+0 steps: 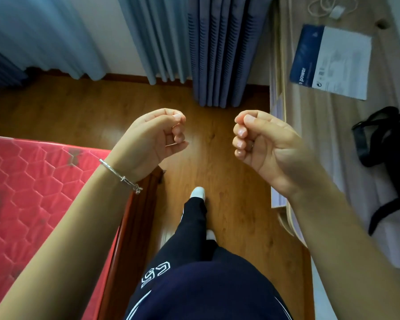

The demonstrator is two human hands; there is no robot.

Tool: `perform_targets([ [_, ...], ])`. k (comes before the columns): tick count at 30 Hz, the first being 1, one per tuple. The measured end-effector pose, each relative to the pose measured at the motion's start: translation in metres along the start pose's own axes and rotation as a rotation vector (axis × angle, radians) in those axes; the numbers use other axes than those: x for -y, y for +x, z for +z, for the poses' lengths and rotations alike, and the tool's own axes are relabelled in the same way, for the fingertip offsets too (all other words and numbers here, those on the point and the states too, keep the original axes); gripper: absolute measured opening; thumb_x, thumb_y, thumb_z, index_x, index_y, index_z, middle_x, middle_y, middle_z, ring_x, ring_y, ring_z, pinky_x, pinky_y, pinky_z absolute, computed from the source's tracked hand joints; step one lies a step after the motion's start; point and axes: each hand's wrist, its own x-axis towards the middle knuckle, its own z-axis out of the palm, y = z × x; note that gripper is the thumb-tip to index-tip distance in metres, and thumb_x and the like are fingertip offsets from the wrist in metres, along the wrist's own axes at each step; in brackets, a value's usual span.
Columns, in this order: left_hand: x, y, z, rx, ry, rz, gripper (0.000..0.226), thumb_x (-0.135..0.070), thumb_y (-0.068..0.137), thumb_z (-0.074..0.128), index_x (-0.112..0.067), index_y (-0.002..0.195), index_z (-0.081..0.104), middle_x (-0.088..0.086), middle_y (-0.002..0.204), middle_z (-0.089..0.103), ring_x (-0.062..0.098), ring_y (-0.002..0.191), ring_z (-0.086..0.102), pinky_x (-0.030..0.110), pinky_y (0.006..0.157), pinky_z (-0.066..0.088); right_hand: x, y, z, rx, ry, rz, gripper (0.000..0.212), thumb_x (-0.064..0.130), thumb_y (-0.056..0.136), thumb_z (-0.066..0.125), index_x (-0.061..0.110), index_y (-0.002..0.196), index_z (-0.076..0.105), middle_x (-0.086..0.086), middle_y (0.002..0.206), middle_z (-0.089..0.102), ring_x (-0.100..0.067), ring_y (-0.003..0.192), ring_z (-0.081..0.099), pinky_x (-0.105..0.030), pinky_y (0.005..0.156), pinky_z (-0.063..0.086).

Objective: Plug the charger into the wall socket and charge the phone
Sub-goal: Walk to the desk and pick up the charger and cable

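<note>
My left hand (156, 137) and my right hand (261, 139) are raised side by side over the wooden floor, palms toward me, fingers curled shut with nothing in them. A silver bangle sits on my left wrist. The white charger (337, 11) with its coiled white cable (319, 8) lies at the far end of the light wooden desk (314, 125) on the right, well beyond my right hand. No phone or wall socket shows in this view.
A blue-and-white box (333, 61) lies on the desk, with a black bag (386, 158) nearer me. A red quilted mattress (32, 192) fills the left. Blue curtains (217, 49) hang ahead. My legs stand on the wooden floor (229, 192) between bed and desk.
</note>
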Motion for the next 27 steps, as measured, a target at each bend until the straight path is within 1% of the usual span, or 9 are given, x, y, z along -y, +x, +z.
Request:
perform_targets([
  [3,-0.011,0.035,-0.006,0.017,0.016,0.003,0.013,-0.014,0.088,0.048,-0.016,0.078,0.056,-0.006,0.062,0.047,0.007,0.056,0.048,0.025,0.070,0.052,0.009,0.031,-0.007,-0.012,-0.004,-0.006,0.015,0.020,0.086,0.050,0.019,0.083,0.065,0.006,0.067,0.059,-0.008,0.063,0.054,-0.021,0.059,0.046],
  [7,-0.032,0.087,-0.018,0.056,0.027,-0.012,0.019,-0.011,0.092,0.046,-0.017,0.077,0.057,-0.006,0.062,0.048,0.008,0.057,0.048,0.025,0.071,0.053,0.027,0.080,-0.013,-0.036,0.020,-0.030,0.019,0.020,0.087,0.050,0.021,0.080,0.069,0.006,0.068,0.059,-0.008,0.064,0.054,-0.021,0.059,0.046],
  [10,-0.053,0.128,-0.032,0.093,-0.015,-0.015,0.016,-0.013,0.089,0.048,-0.017,0.078,0.059,-0.005,0.063,0.048,0.008,0.058,0.048,0.026,0.069,0.053,0.041,0.121,-0.017,-0.048,0.038,-0.035,0.023,0.019,0.089,0.050,0.022,0.079,0.070,0.006,0.068,0.060,-0.008,0.065,0.055,-0.020,0.060,0.047],
  [13,-0.067,0.167,-0.046,0.107,-0.029,-0.029,0.012,-0.015,0.087,0.050,-0.017,0.079,0.059,-0.006,0.063,0.050,0.008,0.059,0.049,0.025,0.068,0.052,0.051,0.160,-0.022,-0.088,0.043,-0.022,0.023,0.019,0.089,0.050,0.022,0.078,0.070,0.006,0.068,0.060,-0.007,0.064,0.055,-0.020,0.059,0.047],
  [15,-0.072,0.190,-0.051,0.104,-0.013,-0.048,0.013,-0.013,0.089,0.049,-0.016,0.080,0.059,-0.005,0.063,0.050,0.009,0.059,0.049,0.025,0.067,0.053,0.055,0.180,-0.027,-0.118,0.073,-0.018,0.022,0.019,0.088,0.051,0.022,0.078,0.070,0.006,0.068,0.060,-0.007,0.063,0.055,-0.020,0.059,0.047],
  [19,-0.081,0.230,-0.049,0.133,-0.015,-0.107,0.018,-0.011,0.092,0.046,-0.016,0.081,0.058,-0.006,0.062,0.050,0.008,0.059,0.048,0.025,0.068,0.053,0.066,0.206,-0.042,-0.169,0.117,-0.010,0.022,0.020,0.087,0.052,0.022,0.078,0.071,0.006,0.067,0.060,-0.007,0.063,0.056,-0.020,0.058,0.048],
  [22,-0.090,0.263,-0.046,0.184,-0.008,-0.124,0.017,-0.011,0.092,0.047,-0.015,0.082,0.059,-0.005,0.063,0.051,0.008,0.059,0.049,0.025,0.068,0.053,0.080,0.224,-0.057,-0.219,0.142,-0.024,0.021,0.020,0.087,0.052,0.022,0.077,0.072,0.006,0.067,0.060,-0.007,0.063,0.056,-0.020,0.058,0.049],
  [27,-0.102,0.315,-0.033,0.224,-0.013,-0.149,0.016,-0.013,0.088,0.050,-0.017,0.078,0.062,-0.006,0.062,0.050,0.007,0.057,0.049,0.025,0.069,0.053,0.104,0.260,-0.084,-0.239,0.168,-0.047,0.022,0.019,0.089,0.052,0.021,0.078,0.071,0.005,0.067,0.061,-0.006,0.062,0.057,-0.019,0.058,0.049],
])
